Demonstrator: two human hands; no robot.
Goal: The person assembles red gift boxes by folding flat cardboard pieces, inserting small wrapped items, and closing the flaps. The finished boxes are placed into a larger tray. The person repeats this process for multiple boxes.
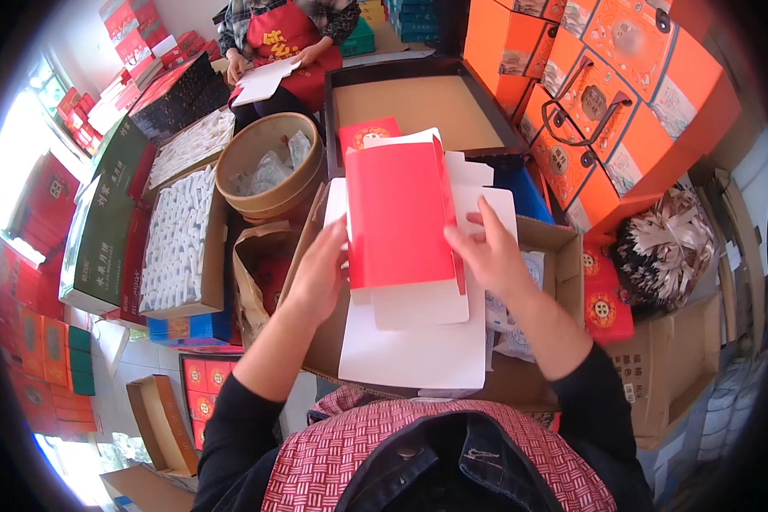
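A red folded card box (401,218) with white flaps at its top and bottom is in front of me, its long sides upright between my hands. Beneath it lie several white card sheets (414,354). My left hand (317,266) is closed at its left edge, the fingertips partly hidden by the card. Along the right edge, my right hand (489,252) has its fingers stretched apart, the thumb touching the red side. The sheets rest across an open cardboard carton (559,256), where white packets (520,341) show under my right forearm.
Orange gift boxes (593,102) rise at the right. A dark-rimmed tray (418,102) stands ahead. On the left are a round tub (269,200) with clear bags and a carton of white packets (177,243). Across from me sits a person in a red apron (283,38) holding white card.
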